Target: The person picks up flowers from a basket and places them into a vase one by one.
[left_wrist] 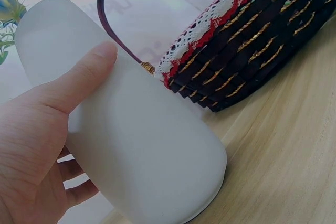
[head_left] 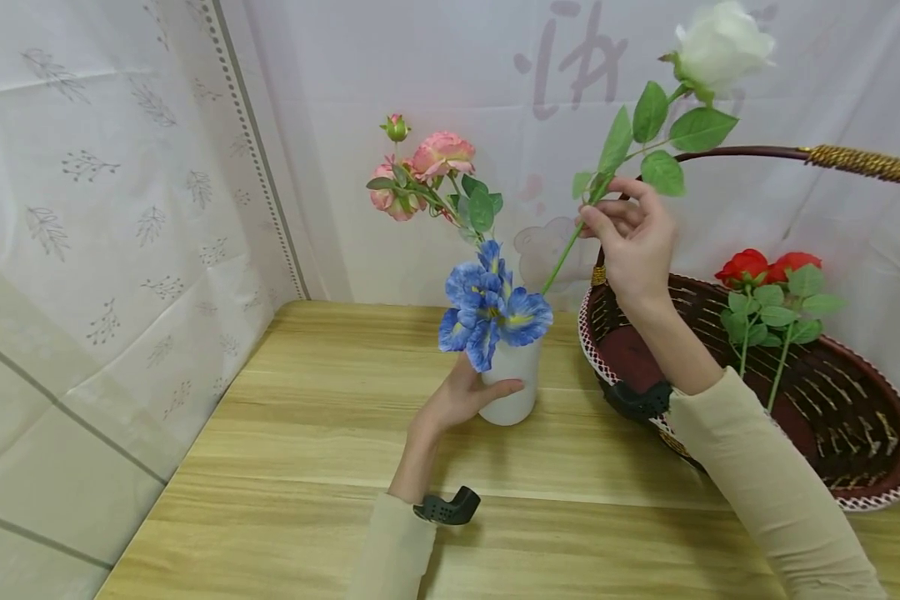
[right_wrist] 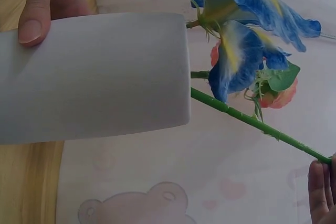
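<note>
A white vase [head_left: 512, 387] stands on the wooden table, and my left hand [head_left: 456, 396] grips its side, thumb across the front. In the left wrist view the thumb lies along the vase [left_wrist: 147, 135] and other fingers show behind it. My right hand [head_left: 640, 237] pinches the green stem of a white rose [head_left: 723, 50]. The stem [right_wrist: 252, 121] runs into the vase mouth in the right wrist view; its lower end is hidden inside. A blue iris [head_left: 491, 304] leans over the vase's front rim, and a pink flower spray [head_left: 442, 154] rises behind it to the left.
To the right sits a dark woven basket [head_left: 862, 392] with lace trim and a tall handle [head_left: 870, 162]. Red roses [head_left: 746, 267] stand in it, under my right forearm. A white patterned curtain [head_left: 120, 192] hangs at the left, with pale cloth behind the wooden table [head_left: 285, 467].
</note>
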A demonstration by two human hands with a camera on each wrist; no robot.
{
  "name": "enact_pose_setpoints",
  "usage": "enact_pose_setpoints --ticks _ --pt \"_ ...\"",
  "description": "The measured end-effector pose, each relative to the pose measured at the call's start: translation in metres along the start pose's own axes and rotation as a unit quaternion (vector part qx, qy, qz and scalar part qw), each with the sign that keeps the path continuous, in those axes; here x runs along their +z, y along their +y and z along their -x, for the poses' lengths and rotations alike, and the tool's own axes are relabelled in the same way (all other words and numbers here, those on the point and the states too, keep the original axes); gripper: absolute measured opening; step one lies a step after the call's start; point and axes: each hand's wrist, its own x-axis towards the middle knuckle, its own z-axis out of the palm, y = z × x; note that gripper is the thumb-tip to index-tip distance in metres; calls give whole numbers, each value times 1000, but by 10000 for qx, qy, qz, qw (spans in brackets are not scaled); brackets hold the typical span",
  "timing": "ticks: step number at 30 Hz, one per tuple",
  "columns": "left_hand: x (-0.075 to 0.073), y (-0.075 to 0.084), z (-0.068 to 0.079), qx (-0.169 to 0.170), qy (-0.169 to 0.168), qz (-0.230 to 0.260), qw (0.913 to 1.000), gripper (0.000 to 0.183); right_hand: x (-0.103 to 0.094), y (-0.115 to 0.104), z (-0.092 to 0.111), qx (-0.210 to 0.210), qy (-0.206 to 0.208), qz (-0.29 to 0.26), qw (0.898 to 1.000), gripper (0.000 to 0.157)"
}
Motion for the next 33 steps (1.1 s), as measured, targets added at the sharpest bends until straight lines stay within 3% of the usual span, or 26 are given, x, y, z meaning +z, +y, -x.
enact_pose_setpoints --ticks 8,15,24,33 --pt "1 1 0 -49 -36 -43 10000 85 3 5 5 113 -189 84 9997 30" --pt "0 23 5 -195 30 -14 9998 84 7 9 8 393 -277 156 9987 32" --pt "1 3 3 -247 39 -123 9996 87 8 15 16 611 -540 520 9953 32" --pt "0 1 3 -257 43 -222 9994 88 12 22 23 718 -785 700 9919 35"
